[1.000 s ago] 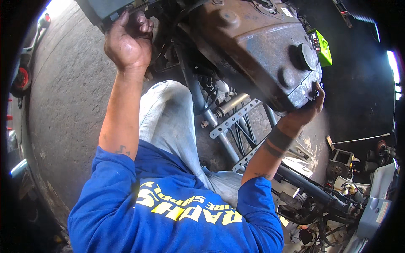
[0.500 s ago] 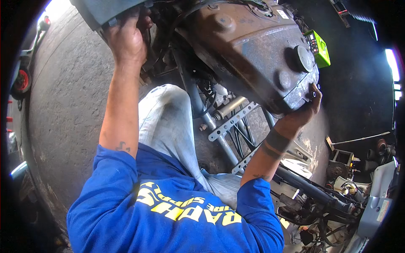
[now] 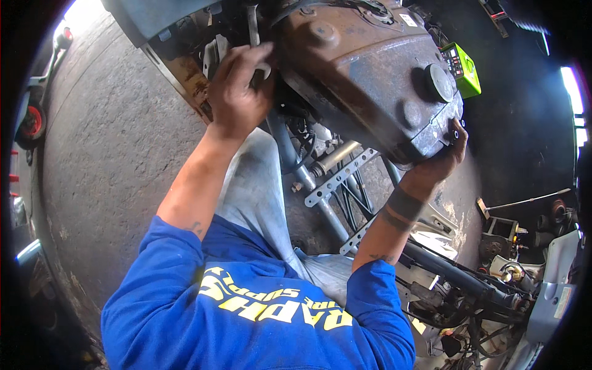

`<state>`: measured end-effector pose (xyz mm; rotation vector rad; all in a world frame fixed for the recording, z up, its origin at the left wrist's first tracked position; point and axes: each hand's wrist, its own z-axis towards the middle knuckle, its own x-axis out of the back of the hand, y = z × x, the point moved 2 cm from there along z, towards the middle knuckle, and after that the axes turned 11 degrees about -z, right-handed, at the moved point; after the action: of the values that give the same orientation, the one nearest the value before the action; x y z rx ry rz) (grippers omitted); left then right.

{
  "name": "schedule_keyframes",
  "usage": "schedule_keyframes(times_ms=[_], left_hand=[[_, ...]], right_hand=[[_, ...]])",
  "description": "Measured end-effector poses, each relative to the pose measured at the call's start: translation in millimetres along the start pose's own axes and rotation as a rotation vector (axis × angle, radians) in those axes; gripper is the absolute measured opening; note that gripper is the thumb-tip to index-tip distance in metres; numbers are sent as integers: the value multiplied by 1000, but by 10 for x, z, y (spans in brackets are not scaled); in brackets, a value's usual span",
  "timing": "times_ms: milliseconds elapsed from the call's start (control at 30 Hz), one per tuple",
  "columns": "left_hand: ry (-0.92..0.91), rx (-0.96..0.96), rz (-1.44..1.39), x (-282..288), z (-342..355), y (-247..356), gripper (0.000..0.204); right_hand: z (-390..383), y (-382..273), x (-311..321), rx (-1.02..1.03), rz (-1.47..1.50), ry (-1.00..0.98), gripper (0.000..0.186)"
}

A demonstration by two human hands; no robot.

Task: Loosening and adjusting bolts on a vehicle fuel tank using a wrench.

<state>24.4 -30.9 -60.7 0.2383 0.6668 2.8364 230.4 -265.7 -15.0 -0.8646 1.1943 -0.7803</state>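
Observation:
A large rusty metal fuel tank point(image 3: 364, 68) with a round cap point(image 3: 439, 83) slants across the upper middle. My right hand point(image 3: 441, 154) is under its near right end, fingers curled up around the edge and holding it. Left of the tank, my left hand point(image 3: 237, 98) is closed with bent fingers around what looks like a metal wrench point(image 3: 253, 26). The wrench's shaft rises above the fingers, and a pale curved end shows between them. A grey plastic panel point(image 3: 154, 15) sits above this hand.
Below the tank lies a tubular frame with a perforated metal strip point(image 3: 339, 179). A bright green boxed device point(image 3: 465, 71) stands behind the tank. Machine parts and cables point(image 3: 475, 302) crowd the lower right. A red-rimmed wheel point(image 3: 32, 120) is at the far left.
My left hand has come away from under the grey panel and moved right and down, beside the tank, with the wrench now showing. The right hand stays on the tank.

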Motion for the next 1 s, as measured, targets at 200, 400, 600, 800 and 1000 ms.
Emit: schedule_keyframes(times_ms=[200,400,600,800,1000], left_hand=[[-9,28,-158,81,121,183,29],[354,422,-829,498,79,-242,20],[527,373,-780,232,76,-288,26],[710,721,-941,210,154,-428,28],[691,642,-901,177,415,-602,21]], right_hand=[[-31,-46,-2,-43,-2,-13,18],[14,11,50,82,-63,8,18],[60,19,92,55,-38,13,18],[38,12,82,-3,-17,13,19],[-13,-2,22,66,-73,25,19]])
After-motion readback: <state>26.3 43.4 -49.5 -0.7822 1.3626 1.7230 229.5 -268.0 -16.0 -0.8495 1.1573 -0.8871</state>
